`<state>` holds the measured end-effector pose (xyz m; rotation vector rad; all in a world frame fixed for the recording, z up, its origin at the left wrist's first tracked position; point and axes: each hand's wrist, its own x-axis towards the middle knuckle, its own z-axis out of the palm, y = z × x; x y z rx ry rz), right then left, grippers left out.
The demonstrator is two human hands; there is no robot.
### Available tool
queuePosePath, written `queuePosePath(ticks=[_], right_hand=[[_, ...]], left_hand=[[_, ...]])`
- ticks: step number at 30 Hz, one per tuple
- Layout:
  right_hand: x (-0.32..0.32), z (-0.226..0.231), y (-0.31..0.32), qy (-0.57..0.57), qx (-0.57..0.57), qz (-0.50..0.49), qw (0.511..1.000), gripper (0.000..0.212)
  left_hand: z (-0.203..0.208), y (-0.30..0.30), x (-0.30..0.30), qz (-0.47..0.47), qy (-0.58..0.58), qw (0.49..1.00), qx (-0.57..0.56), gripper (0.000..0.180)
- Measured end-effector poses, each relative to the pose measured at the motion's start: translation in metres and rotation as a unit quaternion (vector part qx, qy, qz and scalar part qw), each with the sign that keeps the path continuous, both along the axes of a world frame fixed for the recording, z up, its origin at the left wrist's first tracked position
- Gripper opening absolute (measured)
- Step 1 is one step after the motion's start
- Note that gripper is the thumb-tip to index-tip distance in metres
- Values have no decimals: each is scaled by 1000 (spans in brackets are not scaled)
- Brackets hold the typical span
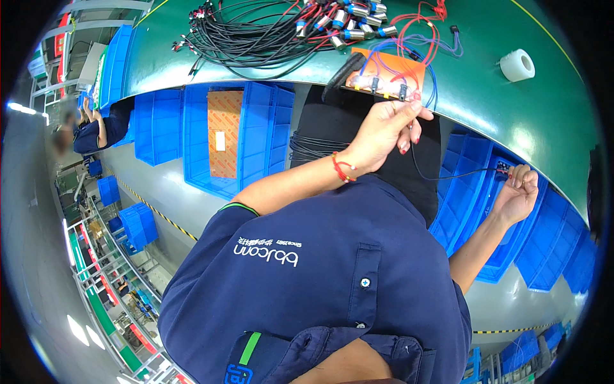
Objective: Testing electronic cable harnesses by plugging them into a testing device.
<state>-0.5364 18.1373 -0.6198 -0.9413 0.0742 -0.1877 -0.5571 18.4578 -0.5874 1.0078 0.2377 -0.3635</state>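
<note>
A thin black cable (448,177) runs slack between my two hands. My left hand (384,131) pinches one end, its fingertips at the front edge of an orange test fixture (407,66). Black clips or sockets and red and blue wires sit on that fixture; the fingers partly hide the cable end. Out to the right, past the table edge, my right hand (517,195) is closed on the cable's other end. A small fitting at that end shows beside the fingertips, too small to make out.
On the green table (473,89) lie a bundle of black cables (249,41) with metal cylindrical connectors (352,25) and a white roll (517,65). A black curved handle (342,78) adjoins the fixture. Blue bins (275,128) stand below the edge; more cables (310,147) hang over my lap.
</note>
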Motion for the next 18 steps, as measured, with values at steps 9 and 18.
queuePosePath(ticks=[9,18], right_hand=[[15,18,16,-10,-66,17,998,13],[31,96,153,-125,-55,231,963,21]], left_hand=[[15,18,-32,-110,-46,991,52,34],[111,201,-23,297,-304,891,157,34]])
